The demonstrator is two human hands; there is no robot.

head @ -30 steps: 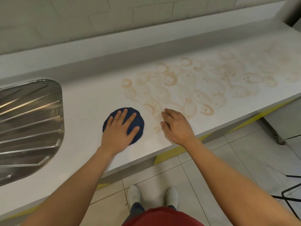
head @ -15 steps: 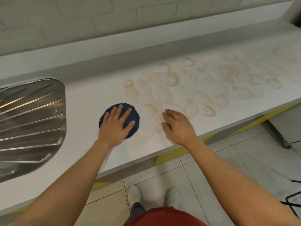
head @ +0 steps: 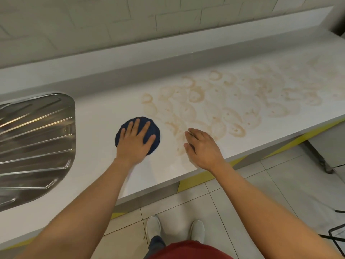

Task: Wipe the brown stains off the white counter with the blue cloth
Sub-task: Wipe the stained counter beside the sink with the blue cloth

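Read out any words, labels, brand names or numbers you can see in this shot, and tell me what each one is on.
None: no text can be read. The blue cloth, white counter, brown stains, steel drainboard and wall tiles show no writing, labels or numbers.

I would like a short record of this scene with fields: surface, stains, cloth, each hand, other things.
surface: white counter
stains: brown stains, ring marks across the right part, not yet wiped
cloth: blue cloth, round, flat on the counter, just left of the stains
left: left hand, fingers straight, presses on the cloth
right: right hand, fingers loosely curled, holds nothing, at the near edge of the stains
other: steel drainboard at the left
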